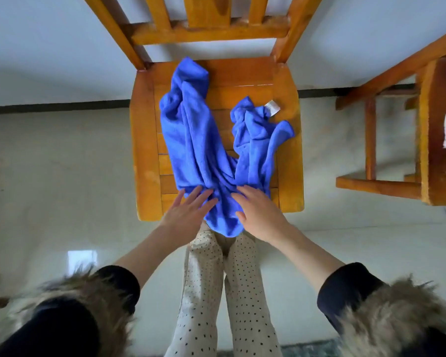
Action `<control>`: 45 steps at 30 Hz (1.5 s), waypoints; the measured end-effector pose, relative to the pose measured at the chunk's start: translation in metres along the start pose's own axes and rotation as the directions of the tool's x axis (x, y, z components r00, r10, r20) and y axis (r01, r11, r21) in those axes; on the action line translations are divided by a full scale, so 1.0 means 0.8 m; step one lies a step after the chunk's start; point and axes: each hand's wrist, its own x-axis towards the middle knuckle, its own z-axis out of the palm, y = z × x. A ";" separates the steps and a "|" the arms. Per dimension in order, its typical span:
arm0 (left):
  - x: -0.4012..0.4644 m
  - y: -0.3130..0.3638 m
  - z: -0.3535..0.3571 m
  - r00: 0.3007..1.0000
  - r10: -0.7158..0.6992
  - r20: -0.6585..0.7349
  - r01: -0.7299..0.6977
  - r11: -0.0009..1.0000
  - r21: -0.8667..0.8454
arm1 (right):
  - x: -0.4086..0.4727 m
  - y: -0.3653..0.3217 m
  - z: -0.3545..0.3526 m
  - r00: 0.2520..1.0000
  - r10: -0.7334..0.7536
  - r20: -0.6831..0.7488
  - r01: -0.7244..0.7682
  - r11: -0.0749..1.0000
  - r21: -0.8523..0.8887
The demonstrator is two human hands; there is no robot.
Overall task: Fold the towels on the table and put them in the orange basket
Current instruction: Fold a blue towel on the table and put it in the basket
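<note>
Head view, looking down on a wooden chair [144, 140], which serves as the landmark. A crumpled blue towel [191, 140] lies on the chair's slatted seat, spread in a rough V: one long arm runs toward the chair back, the other toward the seat's right side, where a small white label [272, 107] shows at the towel's corner. The two arms join at the seat's near edge, and the joined end hangs just over that edge. Both hands rest on this near end. The left hand [188, 210] lies at the seat's near edge with straight, spread fingers [204, 195] touching the cloth from its left side. The right hand [258, 212] lies flat beside it, its fingers [243, 193] extended on the cloth's right side; neither hand curls round the towel. The bunched near end of the towel lies between the two hands. Right of the chair stands a second wooden piece of furniture [422, 140], well apart. Below the seat's near edge, dotted trousers [206, 292] are visible.
</note>
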 end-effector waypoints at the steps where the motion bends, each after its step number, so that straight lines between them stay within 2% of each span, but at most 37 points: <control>1: 0.006 -0.004 0.000 1.000 0.008 -0.017 -0.007 0.999 0.040 | 0.003 0.015 -0.001 1.000 0.001 0.007 -0.001 0.998 -0.056; 4: 0.021 -0.017 -0.008 0.995 -0.017 -0.099 0.026 0.996 0.087 | 0.007 0.061 -0.017 0.999 0.018 -0.046 -0.026 0.983 -0.183; 9: 0.055 -0.018 -0.038 0.976 -0.002 -0.218 0.018 0.997 0.070 | 0.017 0.093 -0.045 0.984 0.120 -0.135 -0.139 0.980 -0.144; 13: 0.071 -0.003 -0.047 0.945 -0.121 -0.303 0.085 0.988 -0.129 | 0.010 0.057 -0.031 0.961 0.050 -0.270 -0.069 0.996 -0.061; 16: 0.070 0.004 -0.052 0.901 -0.241 -0.360 0.106 0.928 -0.357 | 0.001 0.033 -0.003 0.985 -0.006 -0.171 -0.014 0.993 -0.118; 18: 0.063 0.008 -0.058 0.900 -0.262 -0.348 0.076 0.881 -0.466 | -0.002 0.028 0.011 0.989 0.034 -0.141 -0.052 0.991 -0.126; 21: 0.048 0.013 -0.067 0.912 -0.249 -0.326 0.024 0.826 -0.563 | -0.004 0.029 0.013 0.970 0.107 -0.218 -0.134 0.985 -0.112; 23: 0.040 0.013 -0.072 0.926 -0.248 -0.284 0.035 0.807 -0.590 | -0.006 0.032 0.004 0.954 0.149 -0.262 -0.161 0.987 -0.028; 26: 0.023 0.009 -0.084 0.941 -0.248 -0.231 0.056 0.787 -0.615 | -0.018 0.034 -0.020 0.924 0.288 -0.251 -0.204 0.928 0.313; 28: 0.007 0.007 -0.098 0.938 -0.245 -0.245 0.096 0.863 -0.495 | -0.028 0.033 -0.044 0.902 0.364 -0.233 -0.211 0.840 0.499; 31: -0.015 0.011 -0.123 0.945 -0.170 -0.279 0.117 0.974 -0.196 | -0.046 0.022 -0.087 0.891 0.361 -0.275 -0.133 0.787 0.602; 33: -0.030 0.013 -0.145 0.932 -0.162 -0.325 0.100 0.974 -0.201 | -0.062 0.009 -0.118 0.887 0.312 -0.341 -0.051 0.800 0.598; 35: -0.049 0.012 -0.176 0.914 -0.179 -0.363 0.034 0.928 -0.372 | -0.081 -0.005 -0.151 0.886 0.241 -0.395 0.020 0.833 0.554; 37: -0.071 0.012 -0.213 0.899 -0.171 -0.404 -0.059 0.865 -0.498 | -0.103 -0.018 -0.187 0.894 0.165 -0.416 0.037 0.900 0.435; 40: -0.109 0.015 -0.272 0.876 -0.165 -0.453 -0.127 0.828 -0.547 | -0.134 -0.037 -0.239 0.905 0.084 -0.418 0.035 0.963 0.269; 43: -0.148 0.019 -0.328 0.860 -0.183 -0.476 -0.123 0.831 -0.542 | -0.162 -0.060 -0.292 0.848 0.039 -0.528 0.089 0.973 0.215; 45: -0.174 0.022 -0.366 0.825 -0.224 -0.519 -0.116 0.831 -0.544 | -0.182 -0.078 -0.327 0.784 -0.023 -0.621 0.102 0.991 0.091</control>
